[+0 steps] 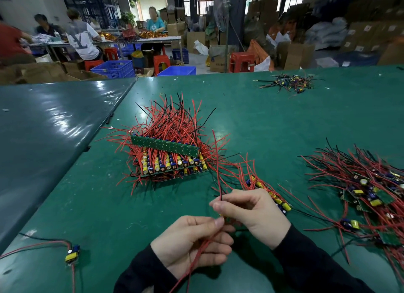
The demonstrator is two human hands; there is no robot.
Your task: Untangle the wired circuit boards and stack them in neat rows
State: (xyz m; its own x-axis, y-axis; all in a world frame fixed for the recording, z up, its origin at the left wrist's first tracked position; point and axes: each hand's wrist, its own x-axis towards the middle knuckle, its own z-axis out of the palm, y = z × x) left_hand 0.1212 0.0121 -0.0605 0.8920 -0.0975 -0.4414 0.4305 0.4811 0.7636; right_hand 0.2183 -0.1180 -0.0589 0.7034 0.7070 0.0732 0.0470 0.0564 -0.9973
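Left hand and right hand both pinch thin red wires — comb them straight, probably board-outward, before adding to the stacked green circuit boards ahead.

Blue crates, red stools and cardboard boxes stand beyond the green table.

Bright light from above shines white on the worktop at its left edge. The far room looks blurry and bent.
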